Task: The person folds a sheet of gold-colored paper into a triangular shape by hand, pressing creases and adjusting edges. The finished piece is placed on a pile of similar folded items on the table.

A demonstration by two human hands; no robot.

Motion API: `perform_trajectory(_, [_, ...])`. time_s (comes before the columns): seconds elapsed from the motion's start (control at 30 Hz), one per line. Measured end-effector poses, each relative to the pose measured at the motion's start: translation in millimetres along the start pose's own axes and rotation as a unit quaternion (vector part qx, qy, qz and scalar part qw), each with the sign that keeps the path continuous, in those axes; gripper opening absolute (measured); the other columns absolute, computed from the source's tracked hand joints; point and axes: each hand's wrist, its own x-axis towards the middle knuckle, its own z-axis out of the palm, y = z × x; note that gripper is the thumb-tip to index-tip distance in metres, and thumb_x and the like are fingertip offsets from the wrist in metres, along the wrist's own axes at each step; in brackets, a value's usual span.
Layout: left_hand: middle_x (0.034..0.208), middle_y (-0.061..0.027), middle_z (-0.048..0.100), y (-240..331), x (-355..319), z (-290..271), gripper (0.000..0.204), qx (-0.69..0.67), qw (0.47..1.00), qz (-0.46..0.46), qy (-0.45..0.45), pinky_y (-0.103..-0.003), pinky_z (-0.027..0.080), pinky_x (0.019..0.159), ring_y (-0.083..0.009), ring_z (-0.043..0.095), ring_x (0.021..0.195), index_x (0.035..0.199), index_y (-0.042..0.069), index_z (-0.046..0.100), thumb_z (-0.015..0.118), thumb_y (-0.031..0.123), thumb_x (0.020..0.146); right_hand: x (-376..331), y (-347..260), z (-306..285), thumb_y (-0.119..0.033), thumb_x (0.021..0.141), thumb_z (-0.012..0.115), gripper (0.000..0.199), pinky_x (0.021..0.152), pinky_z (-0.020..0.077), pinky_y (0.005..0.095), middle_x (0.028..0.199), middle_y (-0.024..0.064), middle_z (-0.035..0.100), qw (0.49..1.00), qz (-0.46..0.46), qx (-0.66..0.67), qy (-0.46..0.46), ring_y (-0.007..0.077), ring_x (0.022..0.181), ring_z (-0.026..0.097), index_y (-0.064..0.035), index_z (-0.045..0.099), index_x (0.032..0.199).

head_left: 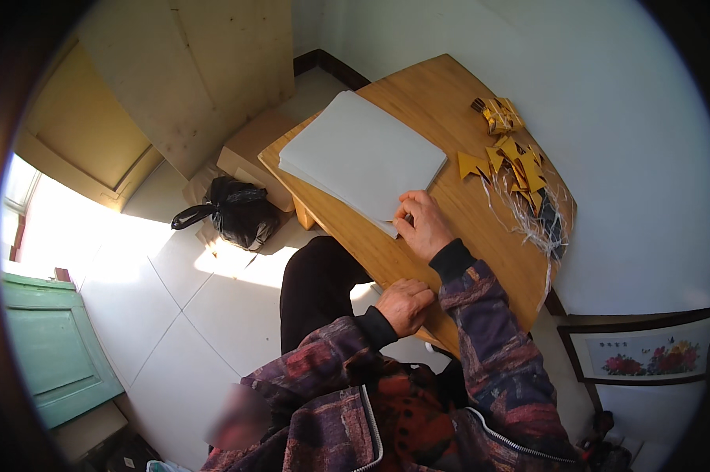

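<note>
paper: a thick stack of plain white paper sheets (363, 153) sat on the far-left part of the light wooden table (449, 259), one corner hanging just past the edge

right hand (423, 224): fingers curled, tips pinching at the near corner of that stack

left hand (404, 305): loosely fisted, resting on the table's near edge, well apart from the paper

folded bits: a scatter of small yellow folded paper shapes (512, 161) lay past the stack, beside some pale stringy strands (532, 216)

floor: a knotted black plastic bag (237, 211) sat by a cardboard box (253, 153)
</note>
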Motion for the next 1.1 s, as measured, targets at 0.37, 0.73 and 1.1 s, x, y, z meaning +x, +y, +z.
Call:
perform_trajectory(0.37, [0.083, -0.0122, 0.055, 0.6, 3.0, -3.1, 0.019, 0.000, 1.000, -0.008, -0.020, -0.043, 0.045, 0.072, -0.0336, 0.056, 0.085, 0.089, 0.005, 0.057, 0.065, 0.007, 0.071, 8.2, 3.3, -2.9, -0.009, 0.083, 0.063, 0.007, 0.082, 0.0482, 0.0411, 0.101, 0.0142, 0.063, 0.998, 0.018, 0.047, 0.048, 0.0336, 0.095, 0.058, -0.0027, 0.059, 0.083])
perform_trajectory(0.73, [0.084, -0.0125, 0.055, 0.1, 2.2, -2.8, 0.022, 0.009, 1.000, -0.007, -0.023, -0.042, 0.044, 0.072, -0.0338, 0.056, 0.085, 0.089, 0.004, 0.057, 0.065, 0.005, 0.068, -3.9, 5.1, 1.5, -0.005, 0.084, 0.061, 0.005, 0.087, 0.0466, 0.0413, 0.111, 0.0132, 0.063, 0.994, -0.095, -0.034, 0.047, 0.0329, 0.101, 0.058, -0.0007, 0.059, 0.083])
perform_trajectory(1.1, [0.084, -0.0123, 0.056, 0.3, 2.5, -3.7, 0.024, -0.001, 1.000, -0.008, -0.022, -0.043, 0.045, 0.072, -0.0341, 0.056, 0.085, 0.089, 0.004, 0.058, 0.063, 0.003, 0.066, -3.9, -17.1, -6.5, -0.004, 0.083, 0.059, 0.003, 0.071, 0.0497, 0.0412, 0.094, 0.0126, 0.063, 0.990, -0.100, -0.080, 0.054, 0.0346, 0.085, 0.061, -0.0021, 0.059, 0.085])
